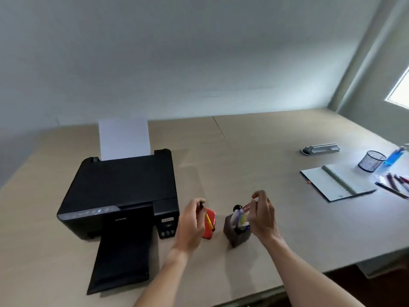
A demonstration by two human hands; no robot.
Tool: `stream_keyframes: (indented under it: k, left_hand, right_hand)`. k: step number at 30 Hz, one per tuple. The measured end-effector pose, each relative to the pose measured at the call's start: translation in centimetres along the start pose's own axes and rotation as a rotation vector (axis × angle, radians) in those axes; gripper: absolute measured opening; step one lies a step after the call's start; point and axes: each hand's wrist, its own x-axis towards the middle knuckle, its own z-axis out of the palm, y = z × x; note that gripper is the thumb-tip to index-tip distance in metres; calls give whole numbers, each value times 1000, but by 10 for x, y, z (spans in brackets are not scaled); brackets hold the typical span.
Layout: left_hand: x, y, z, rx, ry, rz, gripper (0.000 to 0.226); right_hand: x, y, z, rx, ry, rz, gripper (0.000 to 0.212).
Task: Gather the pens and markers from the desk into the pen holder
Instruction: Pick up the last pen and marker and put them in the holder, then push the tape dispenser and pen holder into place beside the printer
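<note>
1. The job looks well under way. The dark square pen holder [238, 231] stands on the desk [287, 229] near the front edge and already has several pens [240, 218] upright in it.

2. What remains, as far as can be seen: a cluster of loose pens and markers [396, 185] lies well apart at about 3 o'clock from the holder, beside an open spiral notebook [336, 182]. A black mesh cup [371, 161] stands just beyond the notebook; whether anything is in it cannot be told.

3. The left hand [191, 224] is at 9 o'clock from the holder, its fingers curled around a yellow-and-black pen [209, 220] that points down and toward the holder. The pen crosses in front of a small orange object [209, 224] on the desk; what that object is stays unclear.

4. The right hand [262, 218] is at 3 o'clock from the holder, just above its rim. Thumb and fingertips pinch together on a reddish pen [246, 207] that slants into the bunch; my guess is that it is being dropped in.

5. A black printer [119, 196] with paper in its feed sits at 9 o'clock, beyond the left hand.
</note>
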Motion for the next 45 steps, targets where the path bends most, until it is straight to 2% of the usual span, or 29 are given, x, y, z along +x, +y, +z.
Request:
stream_keyframes:
  k: [3,8,14,19,21,24,26,29,34,38,45]
  left_hand:
    - [9,17,39,14,-63,29,14]
    - [18,22,79,53,-128,59,11]
    - [21,14,97,147,-168,77,8]
    - [21,13,101,172,-180,55,7]
    - [23,13,102,183,-193,47,8]
    - [22,10,103,231,-232,34,8]
    - [19,4,105,270,-246,23,5]
    - [15,-2,111,335,-246,13,14]
    - [14,-8,115,436,-403,-21,38]
    - [10,-13,101,323,-332,-67,31]
    - [34,-43,72,511,-145,-131,44]
  right_hand:
    - [4,23,-19,-57,-19,34,14]
    - [-2,37,-23,-96,-187,55,15]
    - [0,42,-15,-164,-371,45,18]
    - [5,47,-4,-291,-577,68,11]
    - [2,48,1,-255,-573,90,20]
    - [-10,52,4,-139,-505,136,49]
    - [-17,59,4,-124,-449,183,57]
    - [-24,68,3,-166,-456,224,60]
    - [-33,70,9,-120,-469,262,53]
    - [-36,65,21,-53,-437,302,65]
    - [-37,70,34,-117,-407,286,99]
